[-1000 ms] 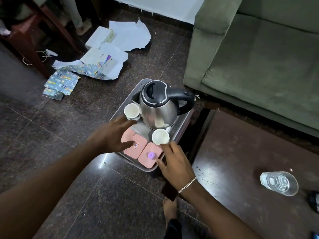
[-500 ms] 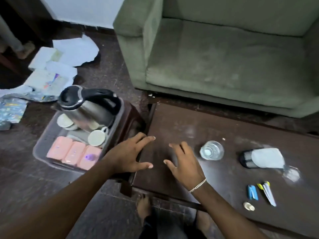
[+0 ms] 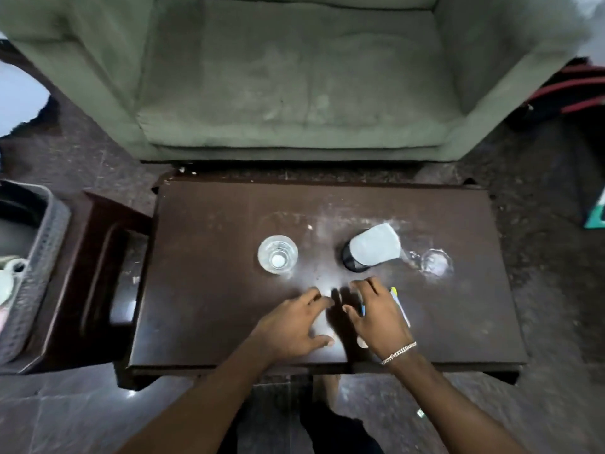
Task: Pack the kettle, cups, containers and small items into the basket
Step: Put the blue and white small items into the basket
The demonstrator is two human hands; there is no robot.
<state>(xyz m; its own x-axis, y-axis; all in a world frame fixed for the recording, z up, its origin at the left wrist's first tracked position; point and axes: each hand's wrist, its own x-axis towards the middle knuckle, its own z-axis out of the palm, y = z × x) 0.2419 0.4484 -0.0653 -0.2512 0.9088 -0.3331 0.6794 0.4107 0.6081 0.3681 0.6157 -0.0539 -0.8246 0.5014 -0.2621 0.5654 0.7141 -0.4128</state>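
The grey basket (image 3: 42, 257) shows only at the left edge, on a dark stool (image 3: 95, 273); a white cup (image 3: 6, 276) peeks inside it. On the dark table (image 3: 229, 217) stand a clear glass (image 3: 277, 259) and a dark container with a white cover lying on its side (image 3: 371, 251). My left hand (image 3: 291, 326) hovers open over the table front. My right hand (image 3: 376, 312) is spread over small items: a blue piece (image 3: 362, 309) and a white-and-yellow stick (image 3: 401, 304) show at its edges. A small round piece (image 3: 361, 343) lies by my wrist.
A green sofa (image 3: 294, 77) stands just behind the table. A wet or powdery smear (image 3: 435, 262) marks the table's right part. A red-and-black bag (image 3: 569, 93) lies on the floor at far right. My foot (image 3: 327, 388) shows under the table's front edge.
My view has swung right from the basket to the table. Both hands left the basket and moved right over the table; the right hand now covers the small items.
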